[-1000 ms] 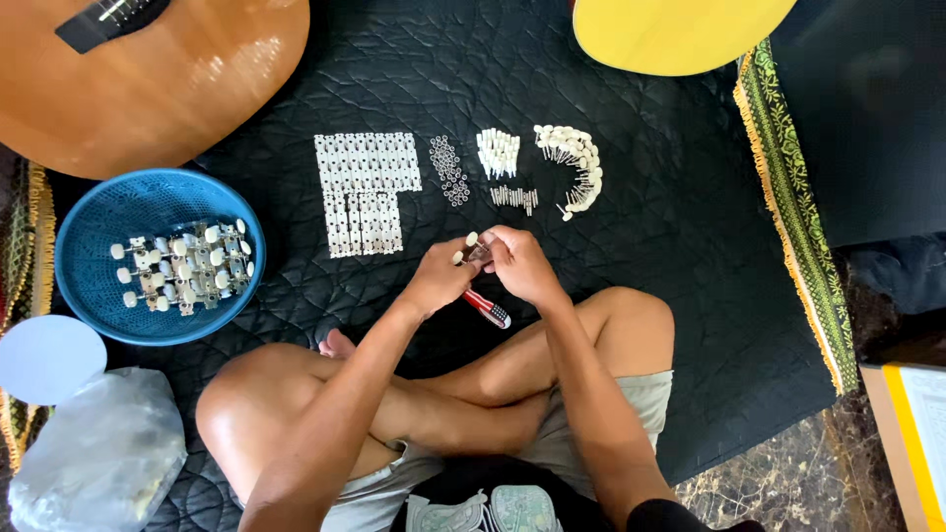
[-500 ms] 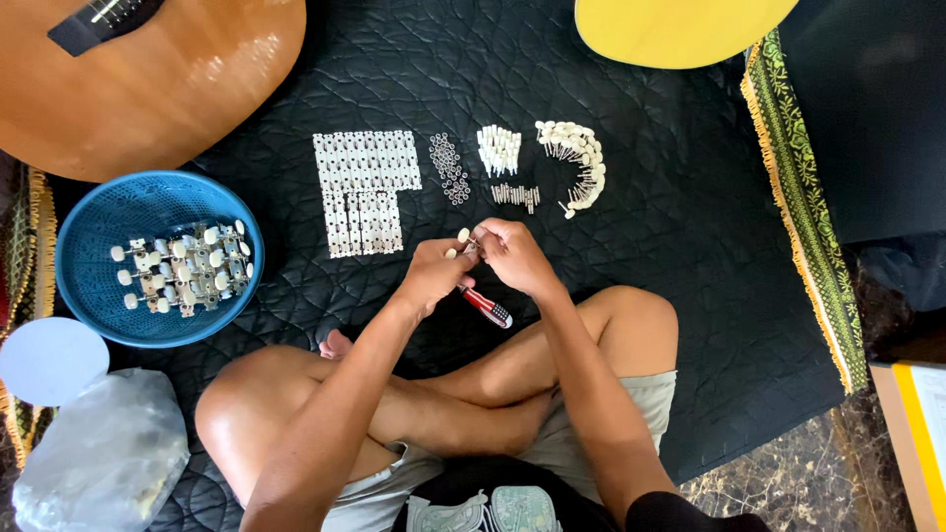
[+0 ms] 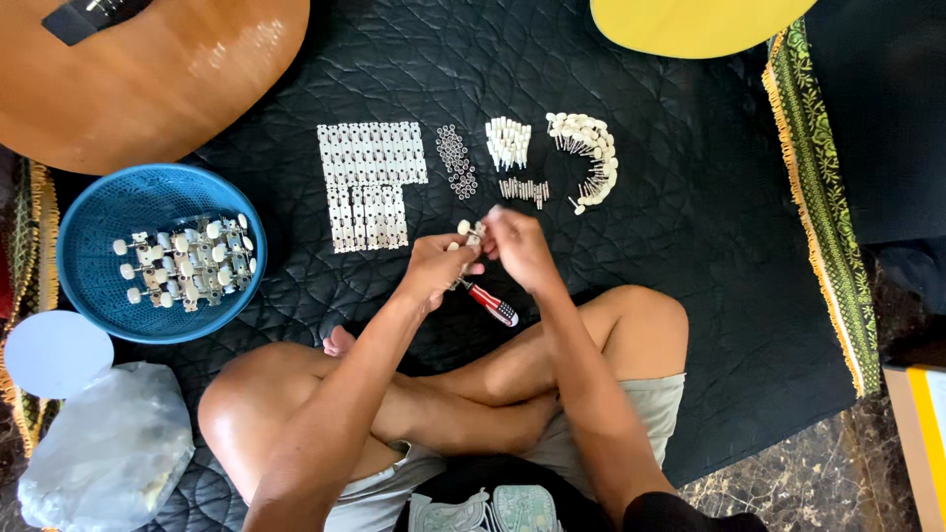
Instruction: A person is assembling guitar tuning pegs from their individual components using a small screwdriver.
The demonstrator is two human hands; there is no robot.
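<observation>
I sit cross-legged on a black quilted mat (image 3: pixel 690 227). My left hand (image 3: pixel 434 268) grips a small metal tuning-machine strip with cream knobs (image 3: pixel 467 232). My right hand (image 3: pixel 517 246) pinches the same strip from the right, fingers closed on it. A red-handled screwdriver (image 3: pixel 493 302) lies on the mat just under my hands. Beyond them, sorted parts are laid out: a grid of metal plates (image 3: pixel 370 182), a pile of small washers (image 3: pixel 456 160), white posts (image 3: pixel 507 143), short screws (image 3: pixel 524 189) and an arc of cream-knobbed pegs (image 3: pixel 591 158).
A blue basket (image 3: pixel 99 212) at left holds several assembled tuner strips (image 3: pixel 182 261). A brown guitar body (image 3: pixel 148 69) lies at top left, a yellow guitar body (image 3: pixel 690 20) at top right. A white lid (image 3: pixel 54 353) and a plastic bag (image 3: pixel 108 448) sit lower left.
Both hands stay together on the tuner strip, shifting only slightly. The camera view has drifted a little; the laid-out parts have not moved.
</observation>
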